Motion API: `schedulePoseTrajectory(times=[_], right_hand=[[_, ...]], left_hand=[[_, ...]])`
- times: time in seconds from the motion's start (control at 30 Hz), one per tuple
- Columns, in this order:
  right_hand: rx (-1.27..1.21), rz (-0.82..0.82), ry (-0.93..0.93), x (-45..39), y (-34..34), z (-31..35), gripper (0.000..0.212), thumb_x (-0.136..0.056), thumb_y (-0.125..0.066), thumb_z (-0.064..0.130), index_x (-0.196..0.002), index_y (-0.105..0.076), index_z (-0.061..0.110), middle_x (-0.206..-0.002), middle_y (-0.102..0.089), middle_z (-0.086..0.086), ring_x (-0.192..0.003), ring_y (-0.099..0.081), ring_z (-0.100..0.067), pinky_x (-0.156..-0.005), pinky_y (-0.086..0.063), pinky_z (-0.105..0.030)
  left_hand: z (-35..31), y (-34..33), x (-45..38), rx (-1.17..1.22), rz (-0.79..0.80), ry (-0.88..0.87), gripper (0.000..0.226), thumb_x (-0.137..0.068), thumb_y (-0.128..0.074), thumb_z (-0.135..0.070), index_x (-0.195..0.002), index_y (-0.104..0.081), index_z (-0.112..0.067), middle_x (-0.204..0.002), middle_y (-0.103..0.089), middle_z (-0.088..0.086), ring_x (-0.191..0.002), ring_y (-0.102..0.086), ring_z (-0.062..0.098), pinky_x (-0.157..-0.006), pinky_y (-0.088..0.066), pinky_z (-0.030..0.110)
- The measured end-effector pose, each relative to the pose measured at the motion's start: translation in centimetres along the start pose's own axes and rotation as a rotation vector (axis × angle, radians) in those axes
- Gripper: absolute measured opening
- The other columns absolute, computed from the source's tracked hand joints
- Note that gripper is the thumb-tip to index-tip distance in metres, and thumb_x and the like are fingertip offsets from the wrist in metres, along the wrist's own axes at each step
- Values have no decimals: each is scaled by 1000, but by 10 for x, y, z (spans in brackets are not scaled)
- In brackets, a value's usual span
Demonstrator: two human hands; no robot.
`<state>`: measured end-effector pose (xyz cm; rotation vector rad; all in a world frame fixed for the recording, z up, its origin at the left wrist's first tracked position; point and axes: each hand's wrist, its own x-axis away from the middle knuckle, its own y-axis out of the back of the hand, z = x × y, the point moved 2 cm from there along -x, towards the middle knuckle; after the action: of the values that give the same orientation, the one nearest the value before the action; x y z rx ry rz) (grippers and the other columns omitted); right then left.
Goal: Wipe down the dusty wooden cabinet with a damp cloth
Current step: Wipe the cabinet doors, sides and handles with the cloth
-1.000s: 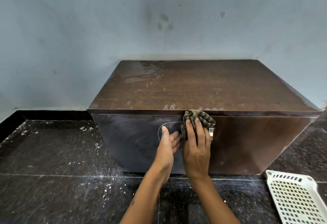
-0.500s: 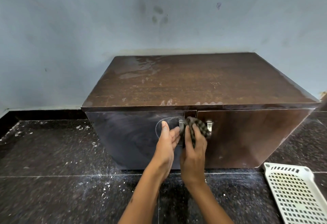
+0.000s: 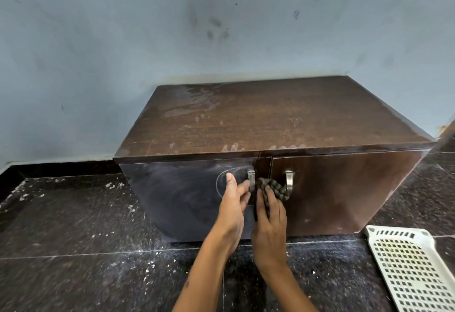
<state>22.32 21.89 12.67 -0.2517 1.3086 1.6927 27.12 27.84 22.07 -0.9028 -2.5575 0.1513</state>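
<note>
Pressing striped cloth (image 3: pixel 273 188) between door handles at cabinet (image 3: pixel 270 119) front: right hand (image 3: pixel 269 223), fingers straight. Left hand (image 3: pixel 234 208) flat on left door. Dusty floor (image 3: pixel 73 237); basket (image 3: pixel 413 269) near cabinet's right corner.

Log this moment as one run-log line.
right hand presses cloth between door handles | left hand flat on left door | cabinet top streaked

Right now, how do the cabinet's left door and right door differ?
The left door looks dark and blue-grey with swirled smears and a drawn oval; the right door shows warm brown wood. The left hand rests by the left door's handle; the right hand presses the cloth at the gap between them. Both carry a metal handle.
</note>
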Motion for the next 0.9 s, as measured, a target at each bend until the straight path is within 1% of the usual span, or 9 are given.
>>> schedulePoseTrajectory(times=[0.1,0.13,0.2,0.33,0.47,0.57,0.67,0.8,0.9], right_hand=[[-40,-119,11,-29,13,12,46,-83,-57,-8,-129,-54,-3,-136,-49,-18,-123,-40,-29,-106,-33,-39],[-40,-153,25,-37,17,14,40,-88,-51,-1,-128,-55,-3,-135,-49,-18,-123,-40,-29,-107,-31,-38],[-32,-169,78,-42,20,19,40,-89,-43,6,-126,-57,-2,-136,-49,-16,-122,-40,-28,-105,-34,-38],[13,-101,322,-45,19,20,39,-91,-42,8,-126,-59,4,-134,-55,-8,-121,-45,-23,-92,-44,-40],[141,-78,488,-54,27,3,39,-92,-44,9,-128,-59,9,-137,-53,-4,-121,-47,-21,-92,-45,-41],[190,-163,375,-47,31,-3,40,-91,-42,3,-127,-59,7,-135,-55,-8,-120,-46,-24,-92,-43,-40],[136,-199,220,-42,26,14,45,-84,-40,-5,-125,-60,3,-134,-55,-11,-119,-45,-27,-92,-42,-41],[116,-127,327,-42,15,46,44,-84,-48,1,-125,-61,8,-135,-55,-5,-122,-43,-23,-94,-39,-39],[90,-34,373,-42,7,66,54,-74,-76,7,-126,-62,13,-136,-55,0,-121,-47,-19,-94,-43,-37]], left_hand=[[-2,4,0,49,30,16,70,-97,-9,-53,-141,-38,-6,-149,-35,5,-139,-29,18,-115,-16,32],[-3,5,0,78,44,27,71,-97,-9,-53,-140,-39,-5,-149,-36,7,-140,-28,20,-115,-18,33],[-3,8,0,125,77,42,72,-97,-8,-54,-140,-39,-5,-148,-37,9,-140,-28,21,-117,-18,34],[-2,8,0,215,118,30,73,-97,-7,-53,-138,-44,-6,-138,-51,9,-135,-38,18,-116,-23,33],[-9,13,-1,224,-25,32,74,-98,-7,-53,-140,-36,0,-146,-39,16,-137,-33,25,-116,-19,35],[-19,25,-2,91,-142,20,69,-99,-10,-49,-141,-35,0,-146,-38,18,-136,-35,28,-114,-18,35],[-26,38,-1,-60,-248,-8,64,-100,-14,-49,-142,-35,-6,-147,-39,11,-136,-35,24,-113,-21,36],[-36,44,12,-306,-399,-131,59,-99,-15,-49,-147,-27,-16,-154,-28,0,-142,-22,17,-117,-15,36],[-42,49,19,-526,-527,-302,56,-100,-15,-42,-149,-19,-14,-157,-17,2,-145,-8,13,-119,-1,36]])
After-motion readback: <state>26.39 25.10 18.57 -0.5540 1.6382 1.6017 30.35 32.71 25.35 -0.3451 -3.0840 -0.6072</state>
